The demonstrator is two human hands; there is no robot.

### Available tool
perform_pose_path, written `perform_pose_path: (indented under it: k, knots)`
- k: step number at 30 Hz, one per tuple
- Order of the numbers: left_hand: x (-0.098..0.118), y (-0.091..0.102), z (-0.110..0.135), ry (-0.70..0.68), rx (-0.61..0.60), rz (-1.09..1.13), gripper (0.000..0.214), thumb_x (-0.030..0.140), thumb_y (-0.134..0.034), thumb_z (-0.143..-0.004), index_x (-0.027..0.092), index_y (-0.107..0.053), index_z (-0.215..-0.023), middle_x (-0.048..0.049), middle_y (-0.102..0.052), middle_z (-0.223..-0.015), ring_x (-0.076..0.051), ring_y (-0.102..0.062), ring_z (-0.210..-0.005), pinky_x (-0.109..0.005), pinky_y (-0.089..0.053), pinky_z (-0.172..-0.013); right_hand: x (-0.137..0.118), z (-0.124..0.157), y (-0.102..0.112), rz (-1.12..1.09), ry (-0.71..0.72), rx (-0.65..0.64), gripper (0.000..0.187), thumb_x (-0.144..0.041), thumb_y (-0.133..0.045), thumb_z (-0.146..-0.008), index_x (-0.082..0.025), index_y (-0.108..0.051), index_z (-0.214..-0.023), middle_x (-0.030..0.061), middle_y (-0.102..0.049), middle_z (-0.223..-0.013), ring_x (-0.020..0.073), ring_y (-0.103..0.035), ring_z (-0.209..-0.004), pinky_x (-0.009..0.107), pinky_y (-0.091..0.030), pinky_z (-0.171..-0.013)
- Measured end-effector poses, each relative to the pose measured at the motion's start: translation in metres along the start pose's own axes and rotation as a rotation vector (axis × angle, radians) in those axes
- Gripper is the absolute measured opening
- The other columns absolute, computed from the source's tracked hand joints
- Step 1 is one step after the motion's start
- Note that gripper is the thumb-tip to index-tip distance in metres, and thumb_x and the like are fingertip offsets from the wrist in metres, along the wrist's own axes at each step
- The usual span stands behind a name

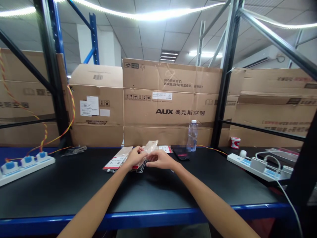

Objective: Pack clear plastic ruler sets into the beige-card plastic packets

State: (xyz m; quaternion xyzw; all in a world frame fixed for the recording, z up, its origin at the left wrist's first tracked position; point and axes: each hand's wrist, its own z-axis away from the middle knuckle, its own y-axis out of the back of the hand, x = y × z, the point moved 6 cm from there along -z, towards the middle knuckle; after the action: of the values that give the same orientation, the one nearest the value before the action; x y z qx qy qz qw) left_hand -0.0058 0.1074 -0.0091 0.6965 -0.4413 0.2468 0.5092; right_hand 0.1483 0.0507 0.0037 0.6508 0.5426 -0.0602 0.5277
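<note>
In front of me, both hands are raised close together over the black table top. My left hand (135, 156) is closed, its thumb and fingers pinching a clear, pale plastic packet (151, 145). From the other side my right hand (162, 159) pinches the lower part of the same packet. Below the fingers hangs a small dark strip (140, 167) with light ring marks; whether it is inside the packet I cannot tell. Left of the hands lies a flat red-and-white printed package (116, 161), partly covered by my left hand. Another red-and-white package (165, 149) lies behind the right hand.
A dark phone (181, 154) and a clear water bottle (192, 136) are behind my right hand. White power strips (27, 167) (257, 167) lie at both sides, with cables. Crumpled clear plastic (75, 150) lies back left. Large cardboard boxes (170, 129) wall the back; black posts (222, 79) frame the table.
</note>
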Motion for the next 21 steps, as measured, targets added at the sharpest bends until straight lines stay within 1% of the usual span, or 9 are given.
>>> perform_pose_path:
  k: [2, 5, 9, 13, 14, 16, 19, 21]
  knots:
    - [0.002, -0.001, 0.002, 0.004, 0.001, -0.007, 0.024, 0.03, -0.069, -0.069, 0.017, -0.064, -0.088, -0.0062, -0.069, -0.092, -0.022, -0.065, -0.086, -0.031, -0.048, -0.077, -0.001, 0.002, -0.005, 0.041, 0.003, -0.026, 0.04, -0.049, -0.081, -0.07, -0.016, -0.072, -0.091, 0.002, -0.068, -0.075, 0.0163, -0.064, -0.07, 0.026, -0.051, -0.066]
    - [0.001, 0.0, 0.003, 0.028, 0.024, 0.001, 0.024, 0.029, -0.069, -0.068, 0.017, -0.064, -0.089, -0.0063, -0.068, -0.093, -0.022, -0.065, -0.085, -0.031, -0.048, -0.076, -0.003, 0.003, -0.009, 0.095, -0.021, 0.017, 0.051, -0.057, -0.083, -0.065, -0.017, -0.069, -0.094, 0.0011, -0.067, -0.073, 0.0158, -0.062, -0.066, 0.026, -0.049, -0.063]
    - [-0.006, 0.003, 0.0, 0.06, 0.067, 0.049, 0.026, 0.031, -0.068, -0.07, 0.017, -0.063, -0.092, -0.0065, -0.068, -0.095, -0.021, -0.065, -0.085, -0.03, -0.048, -0.075, -0.007, 0.004, -0.012, 0.114, -0.019, 0.051, 0.049, -0.056, -0.08, -0.069, -0.02, -0.067, -0.1, -0.0004, -0.067, -0.072, 0.0148, -0.061, -0.064, 0.026, -0.047, -0.063]
    - [-0.009, 0.004, -0.003, 0.059, 0.087, 0.074, 0.025, 0.032, -0.067, -0.073, 0.018, -0.062, -0.093, -0.0064, -0.068, -0.095, -0.021, -0.065, -0.084, -0.031, -0.049, -0.074, -0.014, 0.006, -0.01, 0.138, 0.016, 0.046, 0.061, -0.058, -0.084, -0.062, -0.022, -0.064, -0.107, -0.0011, -0.067, -0.074, 0.0159, -0.062, -0.067, 0.026, -0.047, -0.063]
    - [-0.01, 0.004, -0.003, 0.059, 0.087, 0.075, 0.025, 0.032, -0.067, -0.073, 0.018, -0.062, -0.092, -0.0062, -0.068, -0.094, -0.021, -0.065, -0.083, -0.031, -0.049, -0.074, -0.015, 0.007, -0.009, 0.145, 0.019, 0.047, 0.061, -0.057, -0.084, -0.062, -0.022, -0.064, -0.108, -0.0015, -0.067, -0.073, 0.0158, -0.061, -0.067, 0.026, -0.047, -0.063]
    - [-0.009, 0.003, -0.003, 0.057, 0.084, 0.078, 0.023, 0.032, -0.067, -0.073, 0.018, -0.062, -0.091, -0.0062, -0.068, -0.091, -0.021, -0.065, -0.082, -0.031, -0.049, -0.073, -0.015, 0.006, -0.009, 0.161, 0.027, 0.069, 0.054, -0.052, -0.084, -0.064, -0.023, -0.065, -0.105, -0.0021, -0.066, -0.072, 0.0151, -0.061, -0.065, 0.025, -0.046, -0.062]
    - [-0.007, 0.0, -0.002, 0.049, 0.065, 0.089, 0.022, 0.034, -0.068, -0.074, 0.018, -0.062, -0.088, -0.0062, -0.069, -0.088, -0.021, -0.065, -0.081, -0.031, -0.049, -0.071, -0.012, 0.005, -0.007, 0.181, 0.026, 0.145, 0.035, -0.039, -0.079, -0.071, -0.022, -0.066, -0.099, -0.0029, -0.066, -0.07, 0.0139, -0.062, -0.064, 0.024, -0.045, -0.063]
    - [-0.005, -0.003, -0.001, 0.049, 0.039, 0.109, 0.023, 0.036, -0.068, -0.074, 0.018, -0.062, -0.087, -0.0054, -0.069, -0.086, -0.02, -0.065, -0.08, -0.03, -0.049, -0.07, -0.008, 0.003, -0.006, 0.176, 0.009, 0.186, 0.028, -0.036, -0.077, -0.073, -0.022, -0.067, -0.096, -0.0031, -0.067, -0.069, 0.0136, -0.062, -0.064, 0.023, -0.045, -0.063]
